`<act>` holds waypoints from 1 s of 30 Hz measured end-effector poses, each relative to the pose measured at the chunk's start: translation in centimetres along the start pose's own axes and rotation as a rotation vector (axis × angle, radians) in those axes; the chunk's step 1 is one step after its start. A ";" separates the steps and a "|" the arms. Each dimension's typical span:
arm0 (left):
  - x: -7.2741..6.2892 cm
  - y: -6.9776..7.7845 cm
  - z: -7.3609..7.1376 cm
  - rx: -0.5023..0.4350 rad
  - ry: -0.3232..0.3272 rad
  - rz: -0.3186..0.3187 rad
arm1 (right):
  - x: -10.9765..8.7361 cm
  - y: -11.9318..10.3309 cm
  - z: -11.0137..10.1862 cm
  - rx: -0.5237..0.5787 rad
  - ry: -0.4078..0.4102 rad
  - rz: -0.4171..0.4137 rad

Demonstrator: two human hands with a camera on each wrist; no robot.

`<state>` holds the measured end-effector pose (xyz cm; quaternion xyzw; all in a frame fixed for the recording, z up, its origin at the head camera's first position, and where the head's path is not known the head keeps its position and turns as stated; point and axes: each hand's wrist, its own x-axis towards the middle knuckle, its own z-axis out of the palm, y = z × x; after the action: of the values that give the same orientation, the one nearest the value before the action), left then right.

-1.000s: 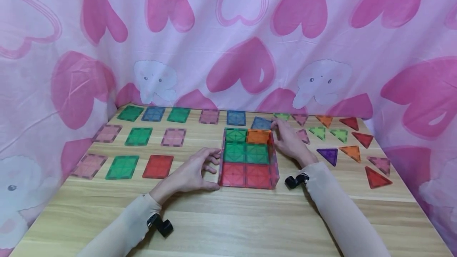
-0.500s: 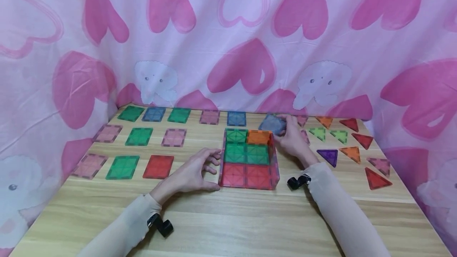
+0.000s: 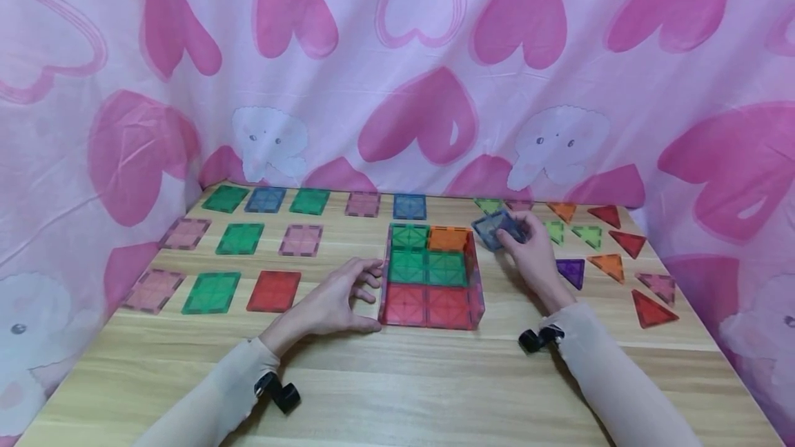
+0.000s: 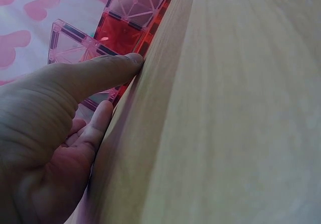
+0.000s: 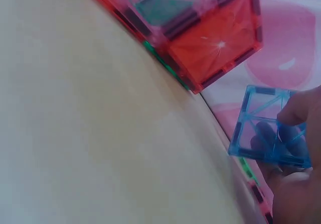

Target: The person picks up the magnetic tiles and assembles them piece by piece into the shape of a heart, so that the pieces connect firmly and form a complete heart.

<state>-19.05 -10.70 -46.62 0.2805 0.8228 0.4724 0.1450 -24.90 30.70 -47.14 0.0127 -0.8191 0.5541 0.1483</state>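
Pinching the blue square tile (image 3: 488,227), tilted, in the right hand (image 3: 535,252), just bringing it nearer from the wood-grain tabletop's (image 3: 397,392) far edge to beside the tile box's (image 3: 448,239) far-right corner (so probably counting as the working piece now); resting the left hand (image 3: 332,302), loosely spread and gripping nothing, by the box's left side; leaving other square tiles (image 3: 211,293) toward the tabletop's far-left corner, triangular tiles (image 3: 629,244) toward the far-right; facing a pink heart-print curtain (image 3: 422,74)

A pink curtain (image 3: 338,105) hangs far, left and right — printed with hearts (image 3: 419,119) and pale animals (image 3: 270,147). The table (image 3: 397,392) is wood-grained — its far edge just beside the curtain.
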 end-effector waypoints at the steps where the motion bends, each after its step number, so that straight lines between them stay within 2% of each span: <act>1: 0.0 0.0 0.0 -0.001 0.000 -0.002 | -0.6 0.0 -0.3 0.030 -0.003 -0.003; 3: 0.0 0.0 0.0 -0.003 0.001 -0.003 | -1.9 0.1 -1.0 0.083 -0.025 -0.006; 5: -0.1 0.0 0.0 0.000 0.002 -0.002 | -3.4 0.1 -1.8 0.081 -0.051 -0.003; 10: -0.1 0.0 0.0 0.004 0.003 0.005 | -7.2 0.0 -4.1 -0.034 -0.123 0.021; 12: -0.1 0.0 0.1 0.007 0.004 0.004 | -8.5 -0.1 -5.0 -0.040 -0.162 0.013; 14: 0.0 0.0 0.1 0.009 0.004 -0.003 | -9.8 -0.1 -5.6 0.008 -0.231 -0.031; 17: 0.0 0.0 0.1 0.014 0.005 -0.007 | -11.4 0.0 -6.0 0.124 -0.390 -0.136; 19: 0.0 0.1 0.0 0.016 0.004 -0.008 | -12.2 -0.1 -5.7 0.214 -0.502 -0.185; 21: 0.0 0.1 0.0 0.017 0.004 -0.008 | -12.8 -0.4 -5.0 0.270 -0.576 -0.206; 23: 0.0 0.0 0.1 0.018 0.006 -0.006 | -13.3 -0.8 -4.1 0.283 -0.593 -0.221; 25: 0.0 0.0 0.1 0.018 0.007 -0.003 | -13.5 -1.2 -3.0 0.274 -0.578 -0.233; 30: 0.0 0.0 0.1 0.019 0.006 0.003 | -14.0 -2.0 -0.9 0.195 -0.472 -0.251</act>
<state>-19.00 -10.66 -46.66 0.2816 0.8274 0.4655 0.1392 -10.98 28.77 -48.62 0.2567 -0.7659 0.5892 0.0191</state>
